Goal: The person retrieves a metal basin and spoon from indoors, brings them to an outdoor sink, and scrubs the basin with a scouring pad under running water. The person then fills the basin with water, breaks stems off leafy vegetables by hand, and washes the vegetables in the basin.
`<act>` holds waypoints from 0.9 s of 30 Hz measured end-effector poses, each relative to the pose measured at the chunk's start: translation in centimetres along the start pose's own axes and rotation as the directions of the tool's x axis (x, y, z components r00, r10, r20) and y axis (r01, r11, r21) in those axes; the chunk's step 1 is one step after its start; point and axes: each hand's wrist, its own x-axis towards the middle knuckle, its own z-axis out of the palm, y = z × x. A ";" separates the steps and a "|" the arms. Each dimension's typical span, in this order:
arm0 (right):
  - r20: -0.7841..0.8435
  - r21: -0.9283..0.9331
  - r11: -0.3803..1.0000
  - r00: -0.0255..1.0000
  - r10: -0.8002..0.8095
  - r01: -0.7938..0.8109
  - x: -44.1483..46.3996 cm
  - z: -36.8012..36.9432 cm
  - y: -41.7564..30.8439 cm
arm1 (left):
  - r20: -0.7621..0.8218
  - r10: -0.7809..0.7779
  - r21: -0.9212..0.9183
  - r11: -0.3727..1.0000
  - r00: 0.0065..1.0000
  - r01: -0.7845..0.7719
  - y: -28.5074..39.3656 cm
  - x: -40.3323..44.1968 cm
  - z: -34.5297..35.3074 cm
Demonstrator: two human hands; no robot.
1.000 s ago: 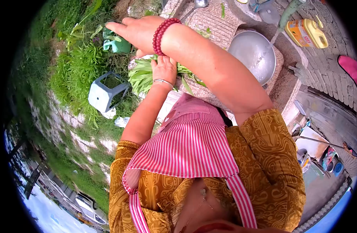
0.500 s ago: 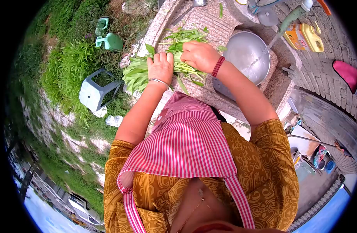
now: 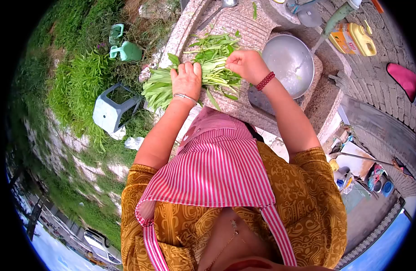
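No wording can be read for certain. The yellow jug (image 3: 367, 44) carries an orange label (image 3: 341, 38) with printed marks, but the print is too small and blurred to make out any letter, number or brand.

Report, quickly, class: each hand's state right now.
Left hand: closed over the leafy greens, holding them.
Right hand: pinched closed; whether it holds anything cannot be told.

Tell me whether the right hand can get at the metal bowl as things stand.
Likely yes: the right hand is at the stems of the leafy greens, close beside the metal bowl. The bowl is uncovered, and nothing appears to block the way.
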 end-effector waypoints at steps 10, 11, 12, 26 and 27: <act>-0.185 -0.367 0.918 0.955 -0.231 0.151 0.5 2.8 -0.2 | -0.202 0.049 -0.131 0.988 0.978 -0.077 -0.7 -0.5 0.6; -0.174 -0.390 0.907 0.955 -0.242 0.159 0.6 3.0 -0.1 | -0.199 0.054 -0.139 0.987 0.978 -0.083 -0.7 -0.5 0.5; -0.163 -0.411 0.896 0.954 -0.252 0.167 0.7 3.1 -0.2 | -0.196 0.061 -0.145 0.985 0.979 -0.090 -0.8 -0.6 0.4; 0.005 0.792 0.477 0.786 0.618 -0.381 -16.2 -5.7 5.6 | -0.015 0.113 -0.309 0.944 0.993 -0.112 -1.1 -0.4 -2.9; 0.025 0.871 0.366 0.773 0.634 -0.328 -20.2 -6.1 7.3 | 0.012 0.107 -0.342 0.935 0.994 -0.097 -1.1 -0.3 -3.6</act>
